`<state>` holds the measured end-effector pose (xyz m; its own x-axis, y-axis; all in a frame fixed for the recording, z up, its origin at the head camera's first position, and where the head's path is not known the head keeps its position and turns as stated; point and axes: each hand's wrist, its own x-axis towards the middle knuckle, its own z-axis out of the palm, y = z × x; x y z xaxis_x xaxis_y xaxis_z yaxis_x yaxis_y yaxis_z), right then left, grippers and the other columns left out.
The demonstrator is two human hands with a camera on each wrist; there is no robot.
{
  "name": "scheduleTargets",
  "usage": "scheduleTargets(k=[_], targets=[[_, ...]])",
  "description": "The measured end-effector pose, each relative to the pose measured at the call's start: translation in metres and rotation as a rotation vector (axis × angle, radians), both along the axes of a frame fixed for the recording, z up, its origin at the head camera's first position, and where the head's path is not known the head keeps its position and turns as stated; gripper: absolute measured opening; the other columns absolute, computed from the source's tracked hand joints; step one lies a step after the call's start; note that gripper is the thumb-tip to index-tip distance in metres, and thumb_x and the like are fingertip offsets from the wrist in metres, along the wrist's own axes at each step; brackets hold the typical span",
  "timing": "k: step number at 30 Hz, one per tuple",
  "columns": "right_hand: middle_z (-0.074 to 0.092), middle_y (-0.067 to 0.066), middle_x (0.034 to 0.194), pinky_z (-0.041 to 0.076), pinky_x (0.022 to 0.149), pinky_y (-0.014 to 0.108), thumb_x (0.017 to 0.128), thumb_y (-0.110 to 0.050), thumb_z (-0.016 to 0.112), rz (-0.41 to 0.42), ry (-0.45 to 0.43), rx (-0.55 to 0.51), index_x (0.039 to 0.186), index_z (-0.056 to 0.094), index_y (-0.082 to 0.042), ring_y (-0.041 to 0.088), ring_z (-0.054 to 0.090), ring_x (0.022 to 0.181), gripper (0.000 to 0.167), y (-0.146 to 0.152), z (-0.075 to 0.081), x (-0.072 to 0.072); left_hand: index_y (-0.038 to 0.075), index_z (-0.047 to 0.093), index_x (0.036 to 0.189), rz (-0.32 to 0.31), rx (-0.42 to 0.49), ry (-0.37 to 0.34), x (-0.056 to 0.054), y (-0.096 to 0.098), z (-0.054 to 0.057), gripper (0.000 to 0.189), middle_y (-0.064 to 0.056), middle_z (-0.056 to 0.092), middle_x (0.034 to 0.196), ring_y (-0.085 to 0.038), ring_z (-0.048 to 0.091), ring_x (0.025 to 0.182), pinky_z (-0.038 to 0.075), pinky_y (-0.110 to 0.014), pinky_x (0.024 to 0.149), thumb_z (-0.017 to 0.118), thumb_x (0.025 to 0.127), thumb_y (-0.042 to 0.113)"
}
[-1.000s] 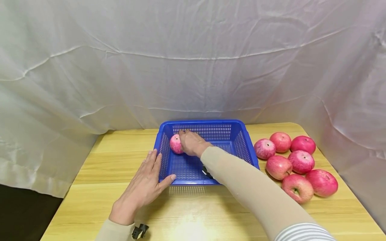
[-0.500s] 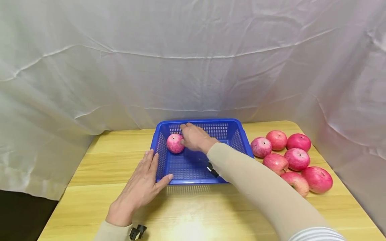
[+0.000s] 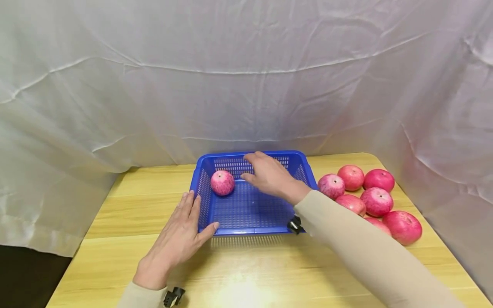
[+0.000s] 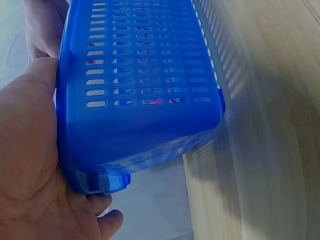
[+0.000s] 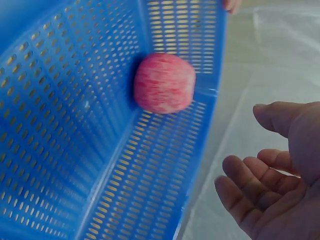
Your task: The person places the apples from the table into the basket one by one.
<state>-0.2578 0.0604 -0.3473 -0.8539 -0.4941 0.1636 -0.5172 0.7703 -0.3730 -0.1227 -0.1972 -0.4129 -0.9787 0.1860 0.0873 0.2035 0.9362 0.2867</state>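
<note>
A red-pink apple (image 3: 222, 183) sits in the back left part of the blue plastic basket (image 3: 246, 214), near its left wall. Above the basket's middle, my right hand (image 3: 271, 177) is apart from the apple, with nothing in its grasp. In the right wrist view its relaxed fingers (image 5: 240, 180) and thumb are spread, beyond the basket's rim. My left hand (image 3: 175, 237) rests at the front left corner, fingers straight along the left side and thumb at the front rim. The left wrist view shows its palm (image 4: 27, 145) against the rim.
Several more apples (image 3: 376, 201) lie grouped on the wooden table (image 3: 131, 222) to the right of the basket; my right forearm (image 3: 358, 244) partly covers some. A pale cloth curtain (image 3: 231, 85) hangs behind the table and along its sides.
My right hand has drawn away from the apple, moving rightward with fingers opened, leaving the apple in the basket. The left hand stays at the basket's corner.
</note>
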Motion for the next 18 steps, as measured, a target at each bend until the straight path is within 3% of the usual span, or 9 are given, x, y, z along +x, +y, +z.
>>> scheduleTargets(k=[9,18], targets=[[0.072,0.014,0.117,0.057,0.09,0.048,0.097,-0.029,0.077,-0.07,0.156,-0.163,0.132,0.07,-0.004,0.028,0.069,0.101,0.043,0.047,0.004,0.027,-0.006,0.027,0.164,0.004,0.013,-0.014,0.001,-0.001,0.001,0.104,-0.027,0.011,0.175,-0.043,0.009,0.163,0.017,-0.059,0.131,0.042,0.102,0.075],[0.074,0.014,0.109,0.059,0.086,0.051,0.099,-0.023,0.075,-0.219,0.187,-0.228,0.115,0.076,-0.005,0.033,0.07,0.095,0.024,0.092,-0.005,0.045,-0.006,0.025,0.164,0.006,0.029,-0.023,0.0,0.0,0.0,0.103,-0.025,0.009,0.175,-0.041,0.007,0.164,0.018,-0.058,0.131,0.044,0.102,0.074]])
